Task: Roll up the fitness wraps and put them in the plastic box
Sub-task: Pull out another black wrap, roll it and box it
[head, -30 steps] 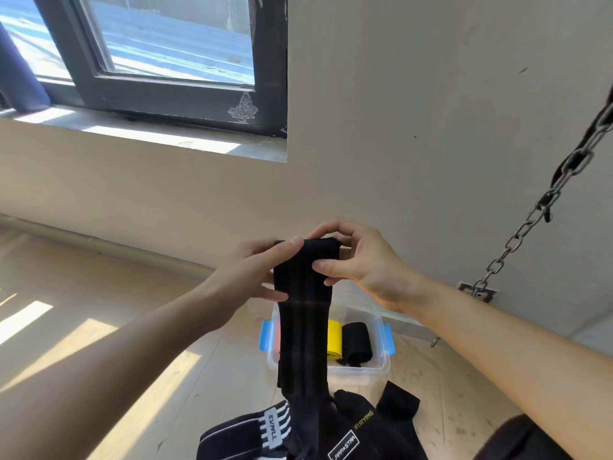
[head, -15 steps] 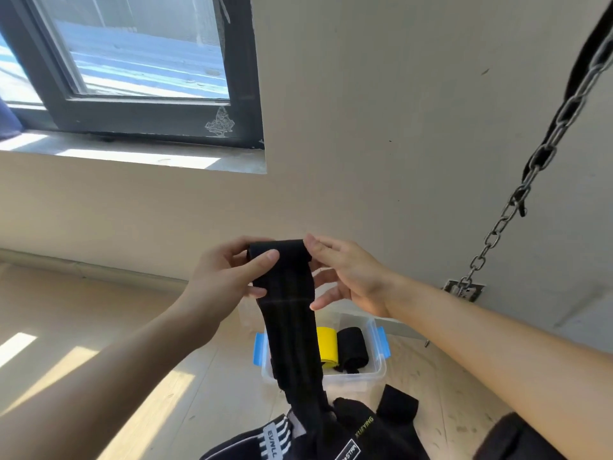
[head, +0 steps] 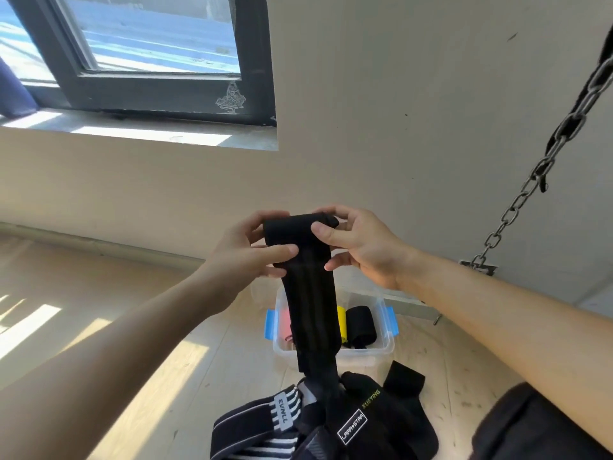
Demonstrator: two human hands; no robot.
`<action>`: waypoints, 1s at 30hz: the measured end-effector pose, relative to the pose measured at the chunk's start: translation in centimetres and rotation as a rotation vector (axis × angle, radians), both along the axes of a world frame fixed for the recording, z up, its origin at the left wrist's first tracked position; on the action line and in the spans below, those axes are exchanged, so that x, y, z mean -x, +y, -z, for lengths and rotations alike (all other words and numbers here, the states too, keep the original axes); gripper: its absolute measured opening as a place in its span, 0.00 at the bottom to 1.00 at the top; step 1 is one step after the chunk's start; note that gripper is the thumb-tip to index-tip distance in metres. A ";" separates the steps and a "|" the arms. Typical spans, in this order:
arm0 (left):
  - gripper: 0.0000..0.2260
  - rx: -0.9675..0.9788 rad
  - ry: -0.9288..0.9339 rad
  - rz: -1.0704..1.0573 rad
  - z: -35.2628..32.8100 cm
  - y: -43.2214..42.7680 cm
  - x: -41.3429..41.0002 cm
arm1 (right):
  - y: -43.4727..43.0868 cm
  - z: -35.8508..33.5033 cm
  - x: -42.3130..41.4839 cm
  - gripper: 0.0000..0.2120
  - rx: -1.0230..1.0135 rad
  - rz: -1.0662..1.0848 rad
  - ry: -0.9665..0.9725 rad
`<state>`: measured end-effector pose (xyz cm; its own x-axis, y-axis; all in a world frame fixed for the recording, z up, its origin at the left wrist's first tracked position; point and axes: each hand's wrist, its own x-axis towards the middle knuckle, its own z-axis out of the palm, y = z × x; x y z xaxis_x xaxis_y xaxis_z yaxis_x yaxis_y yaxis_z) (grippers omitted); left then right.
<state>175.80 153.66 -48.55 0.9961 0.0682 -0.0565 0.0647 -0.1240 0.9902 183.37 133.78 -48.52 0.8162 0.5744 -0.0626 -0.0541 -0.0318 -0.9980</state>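
Observation:
I hold a long black fitness wrap [head: 310, 293] up in front of me, its top end turned over into a small roll. My left hand [head: 247, 252] pinches the roll's left side, thumb across the front. From the right, my right hand [head: 360, 242] grips the roll with thumb and fingers. The wrap's tail hangs down to a pile of black and striped wraps [head: 331, 416] on the floor. Behind the tail stands the clear plastic box [head: 381, 350] with blue clips, holding a pink roll [head: 286, 325], a yellow roll [head: 341, 322] and a black roll [head: 361, 327].
A steel chain [head: 544, 161] runs from the upper right down to a wall bracket [head: 479, 265]. A dark-framed window [head: 149, 78] with a sill sits at the upper left. The floor is pale wood with sun patches on the left. Dark cloth [head: 537, 426] shows at the bottom right.
The roll at the wrap's top has grown a little thicker as both hands turned it. My right thumb now lies across the front of the roll.

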 end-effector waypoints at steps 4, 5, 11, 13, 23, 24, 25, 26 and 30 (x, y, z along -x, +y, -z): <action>0.20 0.054 0.127 0.101 0.0 0.1 0.3 | -0.1 0.2 0.1 0.12 -0.020 -0.022 -0.034; 0.19 0.057 0.124 0.095 -0.1 0.1 0.3 | -0.2 0.3 0.1 0.13 -0.024 -0.027 -0.045; 0.15 -0.010 0.089 -0.047 0.3 -0.3 0.0 | -0.1 0.9 -0.1 0.15 -0.017 -0.032 -0.120; 0.12 -0.028 0.048 -0.054 0.3 -0.2 0.1 | -0.1 1.0 -0.2 0.16 0.006 -0.030 -0.141; 0.15 0.002 -0.101 -0.058 0.3 -0.5 0.2 | 0.0 0.5 0.1 0.19 0.166 -0.097 -0.040; 0.16 0.000 -0.112 -0.060 0.4 -0.5 0.2 | 0.0 0.5 0.1 0.18 0.154 -0.085 -0.053; 0.17 -0.005 -0.124 -0.060 0.5 -0.5 0.2 | 0.0 0.5 0.1 0.16 0.137 -0.077 -0.059; 0.18 -0.009 -0.133 -0.058 0.5 -0.5 0.2 | 0.0 0.5 0.1 0.15 0.115 -0.074 -0.055; 0.22 0.008 -0.082 -0.045 0.5 -0.3 0.2 | -0.1 0.5 0.1 0.14 0.035 -0.063 -0.024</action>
<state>175.61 153.38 -49.06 0.9934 0.1124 0.0246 -0.0117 -0.1148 0.9933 183.22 133.70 -49.06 0.7800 0.6225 -0.0641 -0.0266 -0.0693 -0.9972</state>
